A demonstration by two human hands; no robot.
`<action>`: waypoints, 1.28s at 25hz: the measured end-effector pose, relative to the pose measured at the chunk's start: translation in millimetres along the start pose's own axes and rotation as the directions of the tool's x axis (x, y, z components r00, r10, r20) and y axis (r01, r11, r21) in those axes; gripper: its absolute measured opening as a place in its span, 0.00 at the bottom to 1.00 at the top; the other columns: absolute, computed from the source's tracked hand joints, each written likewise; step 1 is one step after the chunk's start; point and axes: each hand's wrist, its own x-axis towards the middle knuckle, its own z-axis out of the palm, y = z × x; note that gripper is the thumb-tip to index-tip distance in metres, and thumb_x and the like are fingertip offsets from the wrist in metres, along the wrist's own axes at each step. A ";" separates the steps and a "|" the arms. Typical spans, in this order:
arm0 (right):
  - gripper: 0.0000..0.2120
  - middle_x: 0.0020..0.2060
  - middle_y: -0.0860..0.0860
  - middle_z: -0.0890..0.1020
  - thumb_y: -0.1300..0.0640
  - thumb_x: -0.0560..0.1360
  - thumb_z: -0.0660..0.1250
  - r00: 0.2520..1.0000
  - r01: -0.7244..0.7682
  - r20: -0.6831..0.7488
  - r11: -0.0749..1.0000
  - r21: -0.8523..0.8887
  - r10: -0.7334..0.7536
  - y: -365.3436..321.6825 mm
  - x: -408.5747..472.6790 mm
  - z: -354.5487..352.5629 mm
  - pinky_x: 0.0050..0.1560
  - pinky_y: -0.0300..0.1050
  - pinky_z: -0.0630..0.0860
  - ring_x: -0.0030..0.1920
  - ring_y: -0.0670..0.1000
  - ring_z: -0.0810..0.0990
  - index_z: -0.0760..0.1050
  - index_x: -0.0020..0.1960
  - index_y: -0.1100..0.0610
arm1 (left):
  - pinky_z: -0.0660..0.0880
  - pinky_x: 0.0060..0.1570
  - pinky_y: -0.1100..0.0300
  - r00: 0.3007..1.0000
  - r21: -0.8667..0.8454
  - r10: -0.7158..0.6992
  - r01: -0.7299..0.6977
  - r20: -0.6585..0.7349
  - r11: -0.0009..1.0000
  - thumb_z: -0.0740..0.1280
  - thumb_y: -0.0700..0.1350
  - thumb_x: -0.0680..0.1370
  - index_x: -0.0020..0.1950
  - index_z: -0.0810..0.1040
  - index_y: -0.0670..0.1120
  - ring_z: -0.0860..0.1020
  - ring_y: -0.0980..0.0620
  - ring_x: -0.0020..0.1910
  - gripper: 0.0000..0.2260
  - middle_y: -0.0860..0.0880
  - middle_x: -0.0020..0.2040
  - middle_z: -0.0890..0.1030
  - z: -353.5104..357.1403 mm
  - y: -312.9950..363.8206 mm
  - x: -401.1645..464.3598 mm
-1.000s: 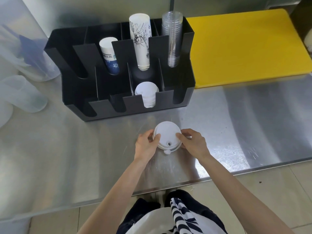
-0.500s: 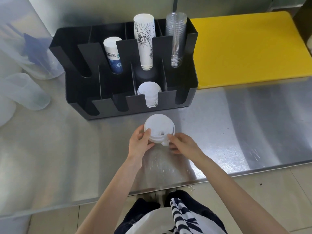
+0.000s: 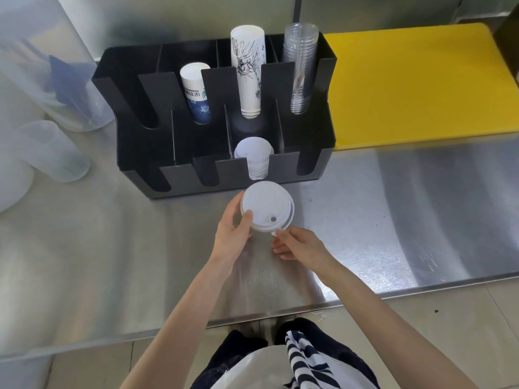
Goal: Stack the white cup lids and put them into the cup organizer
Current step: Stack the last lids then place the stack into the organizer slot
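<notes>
On your steel counter a yellow cutting board lies at the back right corner, its near edge parallel to the counter's front edge. At the left edge you have translucent plastic jugs: a large one towards the back with something dark blue inside, and a smaller measuring jug just in front of it, nearer the front edge. Part of another pale container shows at the far left edge. A metal wall rises behind the counter's back edge. Below the front edge you see beige floor tiles and striped clothing.
</notes>
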 end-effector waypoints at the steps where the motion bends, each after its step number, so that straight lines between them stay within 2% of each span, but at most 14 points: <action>1: 0.10 0.36 0.48 0.81 0.51 0.75 0.62 1.000 0.016 -0.009 1.000 0.008 -0.016 -1.2 0.3 0.4 0.33 0.29 0.76 0.36 0.42 0.81 0.76 0.37 0.52 | 0.73 0.60 0.51 1.000 0.015 0.006 -0.006 -0.003 1.000 0.61 0.45 0.76 0.65 0.67 0.56 0.74 0.52 0.59 0.17 0.53 0.66 0.72 -1.4 0.2 1.2; 3: 0.10 0.35 0.48 0.81 0.51 0.75 0.62 0.999 0.046 -0.022 0.999 0.001 -0.046 -5.9 1.3 0.0 0.33 0.29 0.76 0.35 0.43 0.80 0.76 0.37 0.52 | 0.72 0.62 0.51 1.000 0.092 0.031 -0.030 -0.006 0.995 0.63 0.48 0.75 0.66 0.65 0.55 0.75 0.50 0.59 0.20 0.51 0.66 0.72 -5.6 2.1 3.7; 5: 0.10 0.34 0.48 0.80 0.51 0.74 0.63 0.997 0.077 -0.017 0.997 -0.022 -0.077 -13.1 3.1 0.0 0.33 0.29 0.77 0.35 0.42 0.80 0.76 0.37 0.52 | 0.70 0.59 0.57 0.996 0.199 0.091 -0.089 -0.002 0.976 0.67 0.51 0.73 0.68 0.63 0.55 0.73 0.52 0.61 0.25 0.52 0.67 0.72 -10.9 6.5 4.9; 9: 0.09 0.34 0.47 0.81 0.51 0.74 0.63 0.990 0.144 0.010 0.989 -0.032 -0.144 -29.6 9.8 5.1 0.35 0.30 0.78 0.30 0.40 0.80 0.77 0.37 0.51 | 0.72 0.62 0.52 0.973 0.310 0.229 -0.224 0.019 0.924 0.72 0.51 0.68 0.71 0.58 0.54 0.68 0.51 0.66 0.36 0.53 0.72 0.64 -19.3 16.3 7.6; 12: 0.09 0.34 0.47 0.81 0.51 0.74 0.63 0.980 0.197 0.005 0.980 -0.043 -0.197 -36.6 15.7 11.0 0.33 0.30 0.78 0.29 0.40 0.80 0.77 0.37 0.49 | 0.72 0.63 0.52 0.949 0.363 0.314 -0.291 -0.007 0.885 0.73 0.51 0.67 0.71 0.59 0.54 0.70 0.51 0.64 0.36 0.53 0.71 0.66 -25.8 22.3 11.6; 14: 0.09 0.33 0.46 0.81 0.51 0.75 0.62 0.976 0.217 0.006 0.975 -0.038 -0.217 -39.6 19.6 14.1 0.32 0.30 0.77 0.30 0.40 0.80 0.77 0.37 0.47 | 0.72 0.61 0.57 0.933 0.379 0.360 -0.329 -0.011 0.865 0.73 0.51 0.66 0.70 0.60 0.54 0.71 0.52 0.62 0.36 0.53 0.71 0.67 -29.2 26.8 15.1; 17: 0.09 0.33 0.45 0.82 0.50 0.74 0.62 0.969 0.246 -0.014 0.968 -0.047 -0.247 -46.5 28.0 18.1 0.31 0.30 0.76 0.31 0.41 0.81 0.76 0.37 0.46 | 0.68 0.51 0.74 0.916 0.404 0.402 -0.369 0.005 0.837 0.73 0.51 0.67 0.70 0.59 0.53 0.71 0.55 0.58 0.36 0.53 0.70 0.67 -32.2 35.9 23.8; 19: 0.09 0.32 0.43 0.82 0.50 0.75 0.62 0.959 0.278 -0.046 0.959 -0.058 -0.280 -52.4 36.0 21.1 0.30 0.29 0.76 0.31 0.41 0.81 0.76 0.37 0.45 | 0.69 0.47 0.77 0.908 0.434 0.419 -0.382 0.010 0.816 0.73 0.51 0.67 0.71 0.59 0.53 0.72 0.54 0.56 0.37 0.52 0.69 0.67 -33.9 42.9 31.7; 20: 0.09 0.31 0.42 0.82 0.50 0.75 0.61 0.955 0.288 -0.059 0.956 -0.062 -0.291 -56.2 40.4 22.2 0.30 0.29 0.76 0.31 0.41 0.81 0.76 0.37 0.45 | 0.70 0.51 0.73 0.902 0.448 0.431 -0.390 0.010 0.805 0.73 0.51 0.67 0.71 0.59 0.53 0.72 0.53 0.58 0.37 0.51 0.69 0.68 -35.0 46.7 36.3; 23: 0.09 0.27 0.38 0.82 0.49 0.75 0.61 0.953 0.292 -0.068 0.956 -0.037 -0.294 -68.8 53.3 23.4 0.29 0.28 0.75 0.32 0.40 0.81 0.76 0.38 0.46 | 0.72 0.62 0.51 0.896 0.478 0.444 -0.398 0.019 0.783 0.72 0.52 0.67 0.72 0.56 0.54 0.71 0.50 0.61 0.38 0.49 0.68 0.68 -38.5 61.5 51.4; 25: 0.09 0.27 0.40 0.82 0.49 0.74 0.62 0.958 0.278 -0.078 0.960 -0.001 -0.278 -78.4 61.4 22.9 0.29 0.28 0.75 0.31 0.40 0.81 0.76 0.37 0.47 | 0.70 0.63 0.44 0.891 0.493 0.452 -0.411 0.040 0.767 0.72 0.51 0.68 0.72 0.56 0.55 0.69 0.47 0.64 0.37 0.49 0.69 0.68 -40.1 72.0 61.6; 29: 0.09 0.30 0.43 0.81 0.49 0.74 0.63 0.973 0.209 -0.120 0.975 0.080 -0.199 -95.0 72.9 21.9 0.29 0.29 0.76 0.30 0.40 0.81 0.76 0.36 0.46 | 0.65 0.66 0.45 0.869 0.561 0.491 -0.441 0.070 0.701 0.72 0.52 0.68 0.71 0.60 0.53 0.66 0.44 0.66 0.35 0.50 0.70 0.67 -36.1 88.4 81.1; 32: 0.08 0.34 0.46 0.80 0.49 0.73 0.63 0.987 0.118 -0.133 0.975 0.188 -0.094 -100.1 79.5 20.8 0.31 0.30 0.76 0.34 0.44 0.80 0.77 0.38 0.49 | 0.63 0.65 0.45 0.852 0.653 0.515 -0.443 0.093 0.614 0.71 0.54 0.67 0.70 0.62 0.51 0.65 0.44 0.66 0.34 0.50 0.71 0.67 -30.1 95.8 94.1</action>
